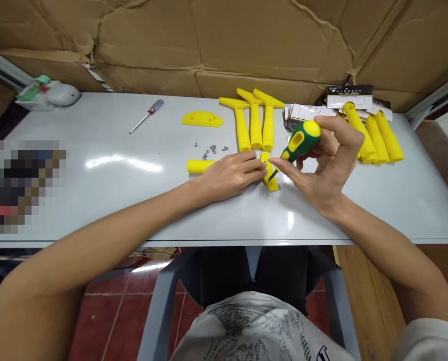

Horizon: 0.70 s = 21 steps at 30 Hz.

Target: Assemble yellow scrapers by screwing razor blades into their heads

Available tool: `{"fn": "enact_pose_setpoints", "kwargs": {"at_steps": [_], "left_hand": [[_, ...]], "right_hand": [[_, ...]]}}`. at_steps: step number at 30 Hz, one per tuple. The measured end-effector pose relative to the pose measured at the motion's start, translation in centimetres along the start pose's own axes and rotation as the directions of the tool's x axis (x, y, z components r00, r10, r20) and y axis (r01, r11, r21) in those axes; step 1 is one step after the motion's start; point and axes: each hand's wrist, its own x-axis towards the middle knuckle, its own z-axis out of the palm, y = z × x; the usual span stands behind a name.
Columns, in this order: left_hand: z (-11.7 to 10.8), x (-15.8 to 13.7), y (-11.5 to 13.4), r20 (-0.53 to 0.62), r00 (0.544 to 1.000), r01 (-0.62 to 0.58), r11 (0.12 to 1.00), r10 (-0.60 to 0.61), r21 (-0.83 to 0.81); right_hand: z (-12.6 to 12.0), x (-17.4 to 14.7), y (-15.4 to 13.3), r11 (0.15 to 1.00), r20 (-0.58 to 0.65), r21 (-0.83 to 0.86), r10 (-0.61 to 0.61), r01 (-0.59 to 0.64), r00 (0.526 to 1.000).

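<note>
A green and yellow screwdriver (302, 142) is held in my right hand (325, 165), tilted, with its tip down on the yellow head of a scraper (271, 178). My left hand (236, 175) is closed over this scraper, pressing it to the table. The scraper's yellow handle (199, 166) sticks out to the left from under my left hand, and a thin blade edge shows along its head. Part of the scraper is hidden beneath my fingers. Several small screws (213, 149) lie just beyond my left hand.
Three yellow scraper handles (256, 120) lie side by side at the back. A loose yellow plate (202, 119) and a second screwdriver (146, 116) are to their left. Several packaged scrapers (378, 135) lie at the right. Cardboard (246, 45) stands behind the white table (107, 200).
</note>
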Motion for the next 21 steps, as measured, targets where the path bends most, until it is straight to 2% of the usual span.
{"fn": "enact_pose_setpoints", "kwargs": {"at_steps": [4, 6, 8, 10, 11, 13, 14, 16, 18, 19, 21], "left_hand": [[0.0, 0.1, 0.0, -0.001, 1.000, -0.018, 1.000, 0.018, -0.014], [-0.1, 0.1, -0.1, 0.023, 1.000, -0.008, 1.000, 0.009, -0.025], [-0.1, 0.0, -0.3, 0.071, 0.997, 0.030, 0.999, -0.027, -0.041], [-0.1, -0.1, -0.5, 0.118, 0.991, 0.073, 0.996, -0.066, -0.058], [-0.1, -0.2, -0.6, 0.135, 0.988, 0.090, 0.994, -0.080, -0.066], [0.0, -0.3, -0.8, 0.164, 0.981, 0.115, 0.991, -0.102, -0.072], [0.1, -0.3, -0.9, 0.177, 0.978, 0.124, 0.990, -0.111, -0.070], [0.1, -0.2, -1.2, 0.196, 0.974, 0.124, 0.991, -0.111, -0.057], [0.1, -0.1, -1.3, 0.188, 0.978, 0.102, 0.994, -0.094, -0.032], [0.1, -0.1, -1.3, 0.173, 0.982, 0.086, 0.996, -0.081, -0.019], [-0.1, 0.0, -1.2, 0.155, 0.986, 0.069, 0.998, -0.068, 0.003]], "right_hand": [[0.8, 0.2, 0.9, 0.996, -0.058, 0.025, -0.082, 0.083, 0.995], [0.5, 0.8, 0.7, 0.998, -0.089, 0.004, -0.066, 0.066, 0.994], [-0.6, 1.8, -0.6, 1.000, -0.094, 0.002, 0.022, -0.022, 0.995], [-2.0, 3.0, -2.5, 0.986, -0.018, 0.029, 0.163, -0.163, 0.986], [-2.7, 3.5, -3.4, 0.966, 0.067, -0.008, 0.257, -0.257, 0.964], [-3.5, 4.2, -4.0, 0.935, 0.145, -0.030, 0.355, -0.354, 0.924], [-3.5, 4.3, -3.6, 0.925, 0.179, -0.027, 0.378, -0.380, 0.908], [-2.9, 4.0, -1.3, 0.928, 0.208, 0.050, 0.352, -0.370, 0.912], [-2.1, 3.3, 2.0, 0.950, 0.111, 0.216, 0.204, -0.224, 0.973], [-1.9, 2.9, 3.5, 0.948, 0.078, 0.254, 0.176, -0.191, 0.981], [-2.0, 2.4, 5.3, 0.948, 0.157, 0.221, 0.199, -0.231, 0.967]]}}
